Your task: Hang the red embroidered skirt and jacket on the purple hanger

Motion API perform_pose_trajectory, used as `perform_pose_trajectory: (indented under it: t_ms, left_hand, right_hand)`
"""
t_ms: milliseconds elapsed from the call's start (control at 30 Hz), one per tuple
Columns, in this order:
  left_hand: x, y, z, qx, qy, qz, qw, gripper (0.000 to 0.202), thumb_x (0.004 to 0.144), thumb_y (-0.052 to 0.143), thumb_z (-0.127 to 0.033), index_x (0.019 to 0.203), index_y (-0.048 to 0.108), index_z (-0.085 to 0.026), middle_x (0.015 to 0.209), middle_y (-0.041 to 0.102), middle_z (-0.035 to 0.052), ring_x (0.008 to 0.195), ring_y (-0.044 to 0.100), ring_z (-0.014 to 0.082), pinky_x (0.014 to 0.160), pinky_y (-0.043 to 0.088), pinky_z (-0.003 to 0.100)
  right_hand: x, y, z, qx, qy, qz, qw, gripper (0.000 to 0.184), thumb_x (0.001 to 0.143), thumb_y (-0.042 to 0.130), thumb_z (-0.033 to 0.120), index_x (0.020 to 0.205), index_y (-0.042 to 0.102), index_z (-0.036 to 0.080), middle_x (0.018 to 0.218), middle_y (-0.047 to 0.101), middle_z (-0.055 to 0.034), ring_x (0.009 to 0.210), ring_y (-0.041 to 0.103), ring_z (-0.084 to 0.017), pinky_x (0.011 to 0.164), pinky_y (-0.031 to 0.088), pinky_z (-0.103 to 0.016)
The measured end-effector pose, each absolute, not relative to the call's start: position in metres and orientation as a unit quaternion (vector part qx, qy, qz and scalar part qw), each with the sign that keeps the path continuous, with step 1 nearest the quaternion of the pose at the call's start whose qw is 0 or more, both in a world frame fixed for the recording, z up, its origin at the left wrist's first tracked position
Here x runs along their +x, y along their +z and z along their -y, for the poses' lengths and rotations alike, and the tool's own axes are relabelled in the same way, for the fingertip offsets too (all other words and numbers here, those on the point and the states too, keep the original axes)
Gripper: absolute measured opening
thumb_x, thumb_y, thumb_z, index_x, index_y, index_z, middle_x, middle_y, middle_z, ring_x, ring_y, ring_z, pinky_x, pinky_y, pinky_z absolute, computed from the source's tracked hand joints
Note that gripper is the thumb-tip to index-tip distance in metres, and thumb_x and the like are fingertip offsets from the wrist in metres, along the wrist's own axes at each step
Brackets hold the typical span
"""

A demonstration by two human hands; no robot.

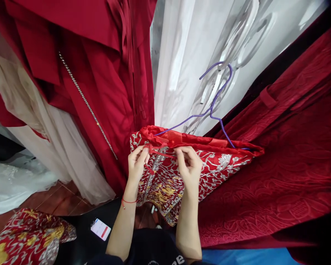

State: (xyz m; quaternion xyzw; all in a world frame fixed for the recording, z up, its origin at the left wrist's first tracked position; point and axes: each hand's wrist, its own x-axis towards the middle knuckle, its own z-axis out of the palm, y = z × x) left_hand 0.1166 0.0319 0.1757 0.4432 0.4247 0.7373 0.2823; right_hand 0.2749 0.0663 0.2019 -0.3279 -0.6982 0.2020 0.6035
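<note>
A red skirt (209,162) with silver and gold embroidery hangs in front of me from a purple hanger (194,116), whose arms go into the skirt's waist. The hanger's hook sits against a white scrolled rack. At the waistband, my left hand (138,160) pinches a thin red drawstring (165,154) between thumb and fingers. My right hand (189,165) pinches the same string a little to the right, with the string stretched between the two hands. A loose end of the string dangles below my left hand.
Red gowns (99,73) hang on the left, one with a beaded trim (85,101). A dark red embossed curtain or garment (278,176) fills the right. On a black surface (82,230) lie a phone (100,229) and another embroidered red garment (24,235).
</note>
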Motion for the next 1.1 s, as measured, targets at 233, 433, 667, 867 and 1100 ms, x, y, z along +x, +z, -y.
perform_pose_trajectory:
  t_ms: [233, 433, 667, 867, 1100]
  left_hand:
    - [0.122, 0.176, -0.032, 0.490, 0.681, -0.399, 0.370, 0.036, 0.090, 0.059, -0.051, 0.074, 0.060, -0.019, 0.057, 0.049, -0.0038, 0.047, 0.040, 0.0076, 0.047, 0.032, 0.024]
    - [0.120, 0.172, -0.029, 0.490, 0.690, -0.377, 0.376, 0.028, 0.090, 0.062, -0.043, 0.075, 0.060, -0.019, 0.061, 0.049, -0.0045, 0.051, 0.045, 0.0074, 0.049, 0.035, 0.021]
    - [0.128, 0.169, -0.021, 0.515, 0.681, -0.366, 0.371, 0.028, 0.088, 0.060, -0.041, 0.072, 0.060, -0.018, 0.062, 0.052, -0.0025, 0.055, 0.045, 0.0094, 0.053, 0.036, 0.022]
    - [0.141, 0.171, -0.020, 0.496, 0.682, -0.363, 0.395, 0.026, 0.082, 0.053, -0.033, 0.062, 0.055, -0.018, 0.059, 0.049, -0.0018, 0.052, 0.037, 0.0092, 0.049, 0.031, 0.023]
    - [0.143, 0.184, -0.019, 0.504, 0.640, -0.436, 0.382, 0.019, 0.075, 0.050, -0.027, 0.058, 0.052, -0.019, 0.055, 0.046, -0.0022, 0.050, 0.038, 0.0097, 0.047, 0.033, 0.023]
  right_hand:
    - [0.272, 0.204, -0.058, -0.285, 0.266, 0.758, 0.523, 0.010, 0.090, 0.064, 0.026, 0.090, 0.073, 0.022, 0.082, 0.068, -0.0013, 0.064, 0.055, -0.012, 0.062, 0.046, -0.026]
    - [0.270, 0.195, -0.053, -0.256, 0.339, 0.712, 0.559, 0.009, 0.087, 0.070, 0.026, 0.092, 0.076, 0.023, 0.074, 0.064, 0.0010, 0.056, 0.046, -0.009, 0.053, 0.040, -0.023]
    - [0.267, 0.198, -0.043, -0.264, 0.314, 0.714, 0.568, 0.023, 0.090, 0.064, 0.022, 0.110, 0.077, 0.026, 0.073, 0.067, 0.0009, 0.055, 0.048, -0.009, 0.055, 0.044, -0.023]
    - [0.266, 0.195, -0.048, -0.232, 0.305, 0.718, 0.581, 0.029, 0.090, 0.065, 0.021, 0.116, 0.073, 0.030, 0.081, 0.063, 0.0003, 0.063, 0.053, -0.010, 0.055, 0.045, -0.024]
    - [0.283, 0.208, -0.052, -0.208, 0.263, 0.792, 0.510, 0.025, 0.093, 0.059, 0.018, 0.112, 0.073, 0.030, 0.093, 0.058, -0.0020, 0.082, 0.058, -0.013, 0.071, 0.048, -0.028]
